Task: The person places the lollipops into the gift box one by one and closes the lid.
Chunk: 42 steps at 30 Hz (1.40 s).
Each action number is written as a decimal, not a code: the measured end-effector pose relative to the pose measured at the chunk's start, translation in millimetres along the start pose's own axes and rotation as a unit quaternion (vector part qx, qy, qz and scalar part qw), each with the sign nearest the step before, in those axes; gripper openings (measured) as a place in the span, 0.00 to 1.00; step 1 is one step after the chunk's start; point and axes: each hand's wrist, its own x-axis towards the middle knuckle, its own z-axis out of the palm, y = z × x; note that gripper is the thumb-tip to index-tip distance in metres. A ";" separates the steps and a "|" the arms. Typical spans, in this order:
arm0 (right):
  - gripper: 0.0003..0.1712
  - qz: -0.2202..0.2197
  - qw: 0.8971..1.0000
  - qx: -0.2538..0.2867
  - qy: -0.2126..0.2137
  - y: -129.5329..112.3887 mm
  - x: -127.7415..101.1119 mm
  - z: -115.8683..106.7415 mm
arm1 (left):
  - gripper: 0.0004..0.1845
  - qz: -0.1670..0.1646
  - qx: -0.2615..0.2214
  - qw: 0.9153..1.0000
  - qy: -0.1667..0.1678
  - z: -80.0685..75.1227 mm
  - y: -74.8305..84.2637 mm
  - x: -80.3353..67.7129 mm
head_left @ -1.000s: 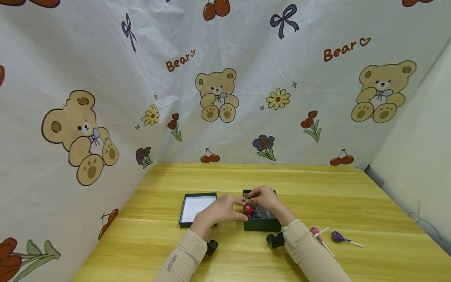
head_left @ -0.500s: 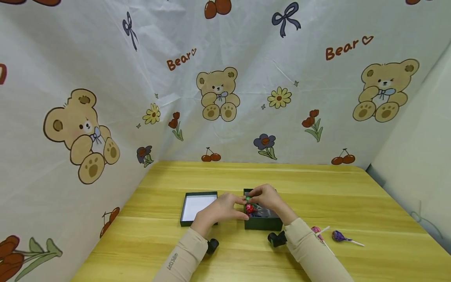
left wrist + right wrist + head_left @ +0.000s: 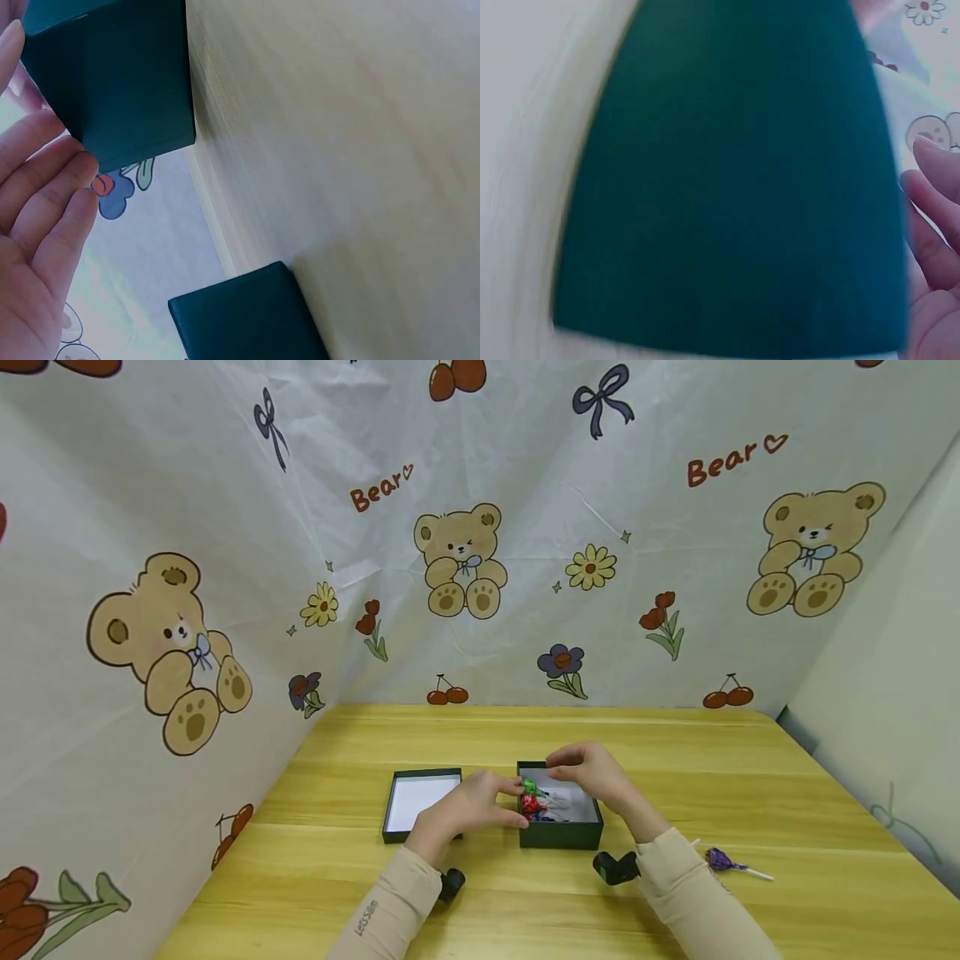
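An uncovered dark green box (image 3: 561,836) holds a green-wrapped lollipop (image 3: 531,787), a red one (image 3: 530,803) and a dark blue one below it, their heads along the left wall. At that left wall is my left hand (image 3: 472,802), fingertips touching the box; in the left wrist view its fingers (image 3: 56,187) lie extended against the green side. My right hand (image 3: 596,772) hovers over the box's right part, fingers loosely bent, nothing between them. The box side (image 3: 742,187) fills most of the right wrist view and partly covers that hand (image 3: 937,225).
Left of the box lies its green lid (image 3: 416,797), white inside facing up. A purple lollipop (image 3: 718,859) rests on the wooden table at the right; a white stick tip (image 3: 695,842) shows beside the right sleeve, which hides the rest. A bear-print cloth stands behind the table.
My right hand has let go of the green lollipop inside the box and moved right and slightly up. The left hand has stayed at the box's left side.
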 end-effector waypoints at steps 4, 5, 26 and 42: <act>0.19 -0.006 1.000 0.000 -0.002 -1.9 -9.2 -12.3 | 0.29 0.000 0.003 1.000 0.004 -1.0 0.8 0.4; 0.19 -0.008 1.000 0.001 -0.004 -2.0 -11.7 -14.9 | 0.29 0.000 0.003 1.000 0.005 -1.0 0.8 0.6; 0.19 -0.002 0.999 -0.039 0.018 28.9 -73.3 -61.3 | 0.28 -0.005 -0.010 1.000 0.006 1.3 -1.6 -1.4; 0.25 0.048 0.998 -0.016 0.033 67.8 -116.2 -105.7 | 0.29 -0.009 -0.007 1.000 0.005 2.3 -1.8 -1.2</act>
